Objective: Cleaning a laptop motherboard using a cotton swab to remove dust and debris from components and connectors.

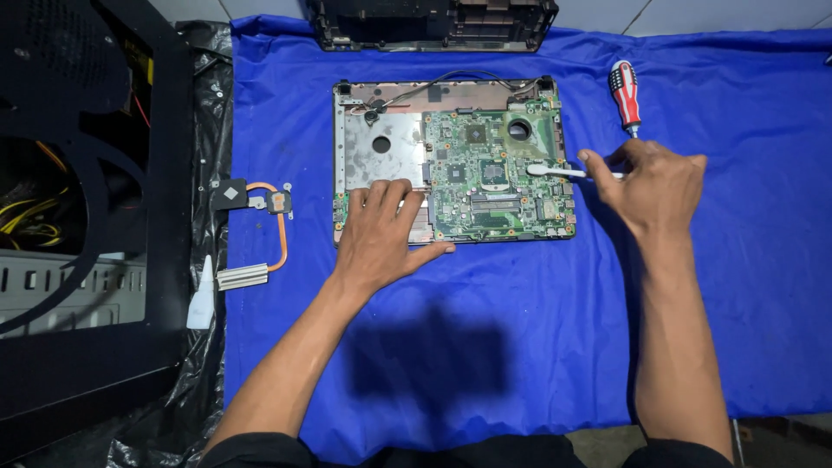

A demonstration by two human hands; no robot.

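Blue cloth (537,329) covers the work surface, with a strip of black plastic sheet (204,87) along its left edge and a black computer case (78,217) beyond that. One opened laptop base (451,160) lies in the middle of the cloth, showing one green circuit board (498,173) with a dark square chip near its centre, a round hole at the upper right, a bare silver metal plate on its left side and loose black wires along the top edge. The left hand (381,234) lies open and flat, fingers spread, on the base's lower left corner. The right hand (650,182) pinches one thin white stick (563,172), whose white tip rests over the right part of the board. One screwdriver (625,95) with a red and white handle lies just above that hand. One copper heat pipe (264,230) with fins lies left of the base, one small white tube (201,299) beside it. One black plastic frame (433,22) sits at the cloth's top edge.
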